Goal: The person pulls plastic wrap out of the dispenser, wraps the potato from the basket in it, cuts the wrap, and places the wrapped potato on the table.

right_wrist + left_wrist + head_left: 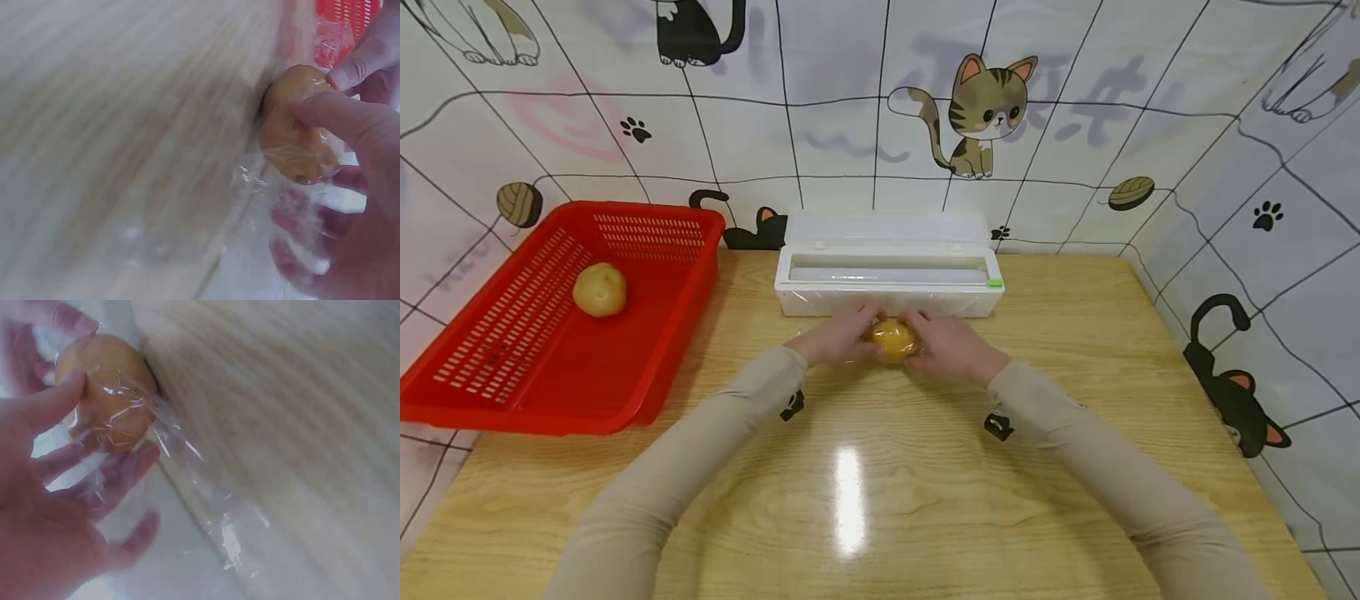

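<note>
A yellowish-brown potato point(893, 340) sits on the table just in front of a white cling film dispenser point(891, 300). Clear cling film point(181, 434) covers it in wrinkles and trails off to its sides. From the left, my left hand point(844, 335) grips the potato, its thumb pressed on the wrapped skin and its fingers under the film. My right hand point(957, 346) holds the other side, with the thumb point(331, 115) lying across the potato. Loose film point(256, 181) hangs around the right fingers in the right wrist view.
The dispenser's lid point(887, 229) stands raised at the back, against the cat-patterned wall covering point(835, 142). A red plastic basket point(658, 358) on the left holds another potato point(600, 290). The wooden table point(925, 500) stretches between the arms toward the front.
</note>
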A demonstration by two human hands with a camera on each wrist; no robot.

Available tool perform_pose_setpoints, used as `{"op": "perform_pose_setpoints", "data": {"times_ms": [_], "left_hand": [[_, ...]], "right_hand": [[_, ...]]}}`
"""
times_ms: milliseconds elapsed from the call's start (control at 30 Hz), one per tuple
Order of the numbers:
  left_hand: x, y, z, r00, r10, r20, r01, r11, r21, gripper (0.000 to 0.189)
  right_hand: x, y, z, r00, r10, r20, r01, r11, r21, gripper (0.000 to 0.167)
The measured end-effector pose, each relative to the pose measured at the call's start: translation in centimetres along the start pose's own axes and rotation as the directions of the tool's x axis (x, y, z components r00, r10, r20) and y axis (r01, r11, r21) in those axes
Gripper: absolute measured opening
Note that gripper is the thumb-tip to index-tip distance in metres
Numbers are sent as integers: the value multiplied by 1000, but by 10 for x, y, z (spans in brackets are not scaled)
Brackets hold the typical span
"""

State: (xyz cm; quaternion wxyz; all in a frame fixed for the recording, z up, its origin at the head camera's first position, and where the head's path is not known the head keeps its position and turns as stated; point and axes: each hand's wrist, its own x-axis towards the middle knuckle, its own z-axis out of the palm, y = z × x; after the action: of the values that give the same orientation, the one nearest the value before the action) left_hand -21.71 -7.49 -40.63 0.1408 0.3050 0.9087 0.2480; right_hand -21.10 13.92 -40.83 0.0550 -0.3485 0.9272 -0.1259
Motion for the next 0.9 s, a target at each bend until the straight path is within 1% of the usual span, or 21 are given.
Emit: {"op": "perform_pose_setpoints", "data": {"times_ms": [33,100,167,233,300,367,433,533,567,633,800,867,900], "left_hand": [[1,1,0,1000,-21,-1,21,999,40,41],[3,5,1,998,-65,-10,66,986,151,41],[3,8,2,995,-96,-25,99,959,267,42],[3,11,4,995,-91,-50,103,933,344,45],[2,12,7,995,-63,-79,88,921,380,50],[0,12,8,994,-30,-105,67,926,372,55],[-2,12,9,990,-1,-138,50,934,354,57],[-3,11,10,986,20,-167,42,933,359,45],[-3,10,10,985,24,-170,42,927,374,41],[-3,11,11,986,24,-165,45,914,403,39],[-1,12,15,987,12,-163,68,877,475,49],[1,11,17,985,27,-168,62,860,506,48],[2,11,17,985,38,-171,56,857,513,47]], "right_hand": [[1,-1,-2,1000,4,-4,-4,998,-65,62],[2,-3,-3,1000,-5,-10,3,980,-201,61],[4,-5,-3,999,-35,-10,30,948,-317,62],[5,-8,-3,998,-61,-10,52,918,-393,64],[5,-10,-3,997,-77,-9,65,898,-435,68],[4,-11,-3,997,-80,-12,66,893,-445,71],[3,-11,-2,996,-80,-27,60,900,-433,73],[2,-10,-1,994,-86,-61,55,916,-397,67],[2,-10,0,994,-87,-72,52,920,-388,64],[2,-9,1,993,-84,-85,46,926,-375,59],[4,-9,6,993,-62,-96,21,926,-376,58],[6,-9,8,994,-47,-99,8,934,-357,57],[7,-9,8,994,-37,-101,1,942,-336,56]]}}
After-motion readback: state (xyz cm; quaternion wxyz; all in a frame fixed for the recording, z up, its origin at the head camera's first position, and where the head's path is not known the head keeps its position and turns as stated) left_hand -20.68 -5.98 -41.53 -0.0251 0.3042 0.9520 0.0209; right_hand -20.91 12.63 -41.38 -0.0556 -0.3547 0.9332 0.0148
